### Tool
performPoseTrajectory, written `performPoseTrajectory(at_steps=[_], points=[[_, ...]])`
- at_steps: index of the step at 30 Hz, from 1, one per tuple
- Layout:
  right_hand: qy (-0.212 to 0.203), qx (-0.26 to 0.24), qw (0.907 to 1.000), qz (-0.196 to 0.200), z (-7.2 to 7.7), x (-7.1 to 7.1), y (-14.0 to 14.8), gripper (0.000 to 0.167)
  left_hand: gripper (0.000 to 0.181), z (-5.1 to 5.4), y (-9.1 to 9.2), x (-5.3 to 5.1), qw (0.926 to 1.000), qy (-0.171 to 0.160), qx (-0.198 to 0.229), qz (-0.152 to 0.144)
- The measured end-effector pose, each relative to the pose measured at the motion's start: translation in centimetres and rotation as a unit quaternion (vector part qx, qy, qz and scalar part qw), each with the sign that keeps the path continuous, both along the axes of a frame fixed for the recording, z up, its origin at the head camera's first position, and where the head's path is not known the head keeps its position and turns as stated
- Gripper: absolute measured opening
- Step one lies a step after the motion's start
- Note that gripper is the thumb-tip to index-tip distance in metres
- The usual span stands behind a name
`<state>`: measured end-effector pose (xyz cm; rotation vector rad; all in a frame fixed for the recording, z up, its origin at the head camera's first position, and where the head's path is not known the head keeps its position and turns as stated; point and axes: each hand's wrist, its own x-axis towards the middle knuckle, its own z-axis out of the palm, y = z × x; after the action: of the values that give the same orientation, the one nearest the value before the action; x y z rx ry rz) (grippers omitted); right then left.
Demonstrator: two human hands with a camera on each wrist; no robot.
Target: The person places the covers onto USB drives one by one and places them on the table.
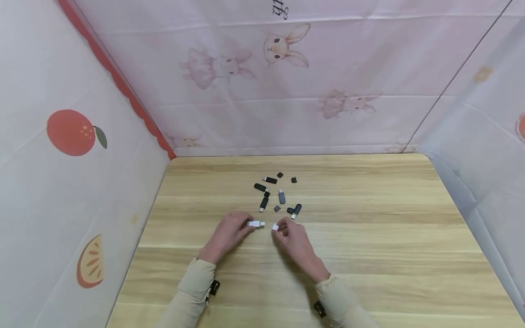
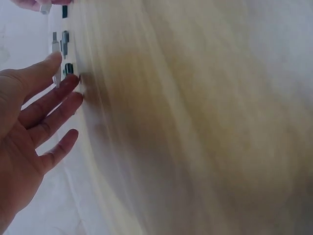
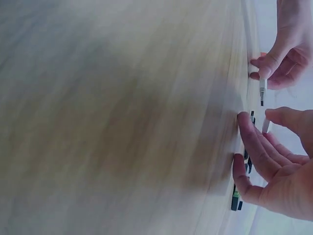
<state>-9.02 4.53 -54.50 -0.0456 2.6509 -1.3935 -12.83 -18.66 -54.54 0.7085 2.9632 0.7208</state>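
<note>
1. Head view: my left hand [image 1: 230, 231] pinches the white USB stick [image 1: 253, 223] at its left end, metal plug pointing right, approx mid-table left to right
2. Head view: my right hand [image 1: 294, 240] has the white cap [image 1: 275, 227] b/w thumb & fingers, just right of the plug; small gap b/w them, not touching
3. Head view, far side of hands: loose group on the wood table [image 1: 389, 246], incl 3 blk sticks [image 1: 264, 203], a grey stick [image 1: 281, 197], a small grey cap [image 1: 277, 208] & 3 blk caps [image 1: 294, 180]
4. Head view: dark stick w/ green bit [image 1: 297, 209] lies just far of my right hand; far cloth [image 1: 246, 123] has rabbit prints, left cloth [image 1: 37, 191] has fruit prints
5. Left wrist view: left thumb & fingertips on the white stick, plug toward my right hand, other fingers spread a bit; right fingertips w/ the cap only partly in view, dark sticks beyond, too small for detail
6. Right wrist view: right thumb & finger pinch the cap by its sides, other fingers loosely bent, tips near/at table (can't tell if touching); left hand holds stick opposite, plug facing cap, gap b/w
</note>
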Motion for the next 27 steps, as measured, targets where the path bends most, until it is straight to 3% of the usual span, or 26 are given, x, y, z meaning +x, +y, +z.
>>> performPoseTrajectory(at_steps=[5, 9, 16, 27], points=[[0.003, -0.025, 0.9997, 0.005, -0.3, 0.0, 0.6, 0.021, 0.02, -0.2, 0.6, 0.2, 0.9994, -0.026, 0.016, 0.018], [0.01, -0.036, 0.9993, 0.004, -0.5, 0.1, 1.0, 0.019, 0.021, -0.3, 0.8, 0.4, 0.9946, -0.068, 0.071, 0.033], [0.018, -0.064, 0.9978, 0.0, -0.9, 0.2, 1.7, 0.018, 0.022, -0.2, 1.3, 0.7, 0.9779, -0.115, 0.171, 0.038], [-0.019, -0.102, 0.9945, -0.011, -0.9, 0.0, 3.7, 0.02, 0.021, -0.8, 2.2, 1.4, 0.9455, -0.182, 0.258, 0.08]])
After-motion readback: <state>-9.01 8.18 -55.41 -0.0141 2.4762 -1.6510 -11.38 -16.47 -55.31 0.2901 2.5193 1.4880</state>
